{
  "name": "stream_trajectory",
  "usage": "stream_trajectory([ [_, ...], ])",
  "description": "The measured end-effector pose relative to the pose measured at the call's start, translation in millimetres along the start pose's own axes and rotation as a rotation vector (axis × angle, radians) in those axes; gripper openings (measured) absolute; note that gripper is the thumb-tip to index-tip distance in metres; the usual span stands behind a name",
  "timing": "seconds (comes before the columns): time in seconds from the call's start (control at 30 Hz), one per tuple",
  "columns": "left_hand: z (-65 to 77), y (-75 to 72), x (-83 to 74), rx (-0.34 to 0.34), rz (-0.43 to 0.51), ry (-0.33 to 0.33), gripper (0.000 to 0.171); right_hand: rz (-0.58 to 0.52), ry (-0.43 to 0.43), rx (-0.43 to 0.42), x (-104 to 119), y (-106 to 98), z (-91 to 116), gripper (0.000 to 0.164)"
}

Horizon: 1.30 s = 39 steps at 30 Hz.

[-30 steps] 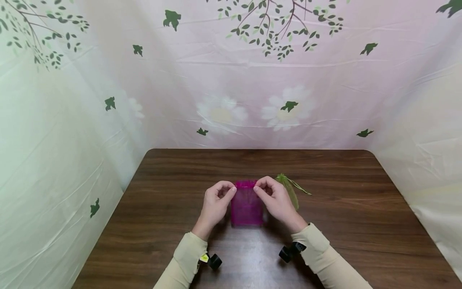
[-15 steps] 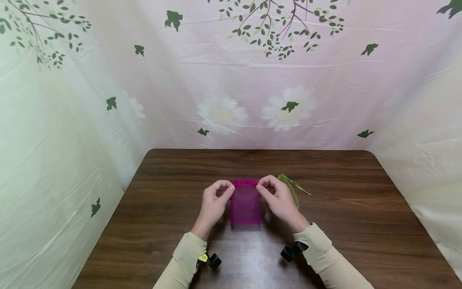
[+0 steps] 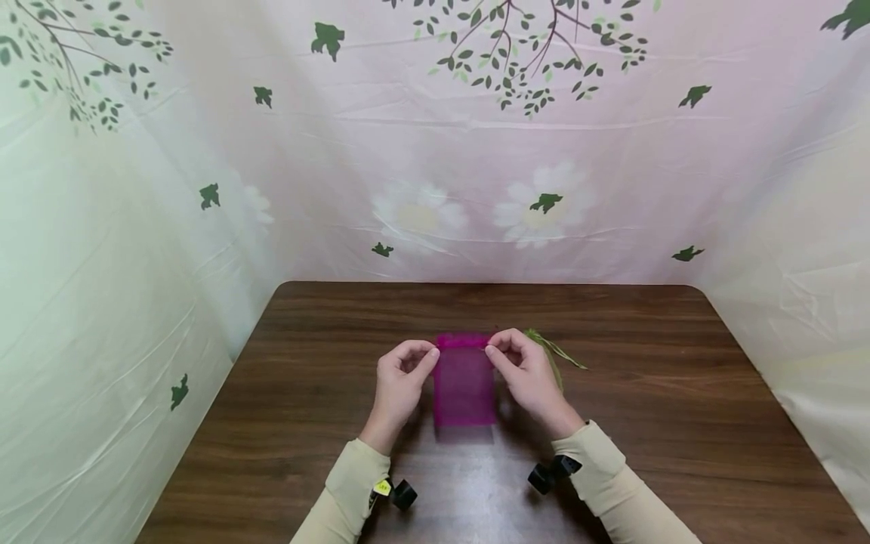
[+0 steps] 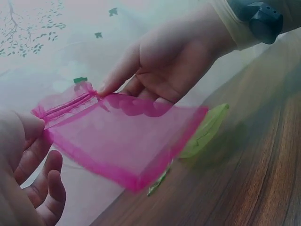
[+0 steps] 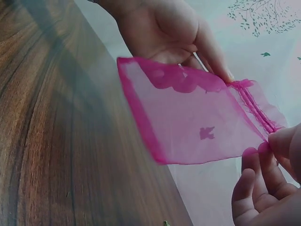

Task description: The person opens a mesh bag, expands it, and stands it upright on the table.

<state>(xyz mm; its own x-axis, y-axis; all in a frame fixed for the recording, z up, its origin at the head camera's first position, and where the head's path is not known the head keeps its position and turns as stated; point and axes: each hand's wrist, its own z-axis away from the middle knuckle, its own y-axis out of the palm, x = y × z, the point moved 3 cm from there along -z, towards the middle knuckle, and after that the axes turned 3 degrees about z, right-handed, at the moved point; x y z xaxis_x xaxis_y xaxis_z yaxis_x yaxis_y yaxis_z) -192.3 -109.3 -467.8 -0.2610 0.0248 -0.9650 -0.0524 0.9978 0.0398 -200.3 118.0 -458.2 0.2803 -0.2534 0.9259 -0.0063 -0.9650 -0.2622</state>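
Head view, magenta pouch, unreadable yellow label

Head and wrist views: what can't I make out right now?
Head: part of the green pouch, behind the right hand; mouth stitching of the pink bag, too small to see.
Left wrist: part of the left hand, cut off by the left edge.
Right wrist: what the green speck is, cut off by the bottom edge.

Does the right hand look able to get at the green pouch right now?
Probably yes: the green pouch lies close by the right hand, nothing visible between them, though that hand would likely first have to release the magenta pouch it pinches.
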Motion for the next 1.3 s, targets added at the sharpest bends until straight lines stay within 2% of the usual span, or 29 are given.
stream_trajectory([
  [0.27,2.7,-1.3,-1.1,-0.003,-0.062,0.037,0.011,0.029,-0.018,-0.008,-0.6,-0.3,0.1,0.009],
  [0.4,2.1,-0.6,-2.3,-0.018,-0.05,0.048,0.008,0.059,-0.023,-0.014,1.4,-0.8,-0.7,0.007],
  [0.6,0.1,-0.3,0.4,-0.047,0.0,0.061,0.006,0.023,0.016,-0.001,2.6,0.0,-1.4,0.007],
  [0.83,-1.6,0.3,2.3,-0.109,0.102,0.006,0.011,-0.03,0.029,-0.018,5.8,1.7,-1.1,0.007],
  [1.0,-1.3,2.4,3.0,-0.129,0.188,-0.048,0.013,-0.088,0.026,0.004,5.9,5.4,-1.0,0.009],
  [1.3,-0.9,5.0,3.3,-0.144,0.209,-0.087,0.013,-0.134,0.061,0.041,4.0,6.4,0.2,0.014],
])
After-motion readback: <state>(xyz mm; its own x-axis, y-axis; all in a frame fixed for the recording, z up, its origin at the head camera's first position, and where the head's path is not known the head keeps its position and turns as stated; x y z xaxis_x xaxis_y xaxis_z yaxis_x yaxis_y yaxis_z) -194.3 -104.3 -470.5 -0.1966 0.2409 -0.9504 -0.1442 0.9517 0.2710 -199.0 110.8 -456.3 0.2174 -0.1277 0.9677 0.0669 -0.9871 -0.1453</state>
